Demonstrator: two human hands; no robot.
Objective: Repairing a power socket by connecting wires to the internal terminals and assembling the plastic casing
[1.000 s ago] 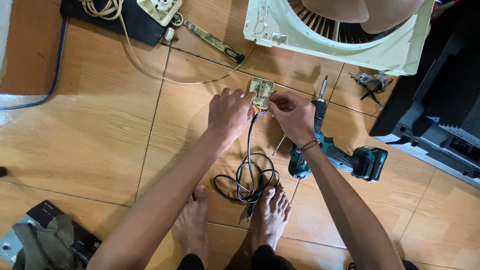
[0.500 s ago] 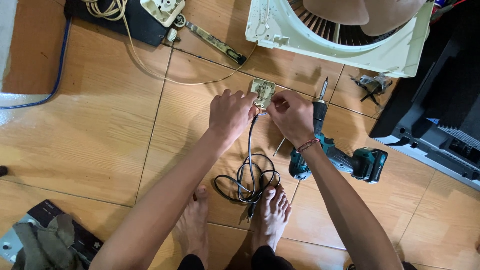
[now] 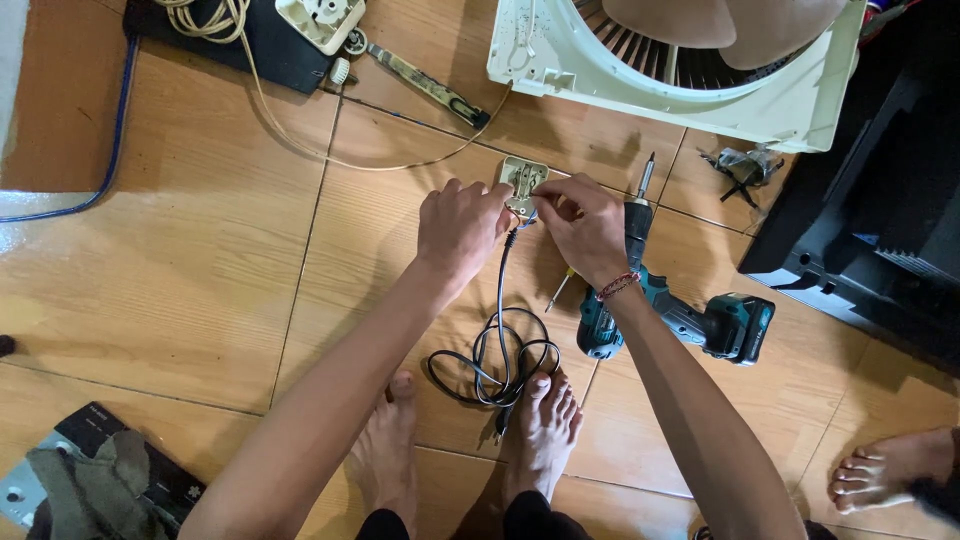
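A small beige electrical switch unit (image 3: 522, 177) lies on the wooden tile floor. My left hand (image 3: 460, 228) grips its left side with curled fingers. My right hand (image 3: 583, 224), with a red thread bracelet at the wrist, pinches at the unit's lower right corner where thin wires enter. A black cable (image 3: 503, 330) runs down from the unit to a loose coil by my bare feet (image 3: 540, 430).
A teal cordless drill (image 3: 690, 315) lies right of my right arm, a small screwdriver (image 3: 558, 290) beside it. A white fan housing (image 3: 680, 70) sits at the top, a black appliance (image 3: 880, 220) at right. Another person's foot (image 3: 890, 468) is at lower right. A power strip (image 3: 320, 20) lies top left.
Both hands stay on the switch unit; the fingers of my right hand have shifted slightly at its corner. Nothing else has moved.
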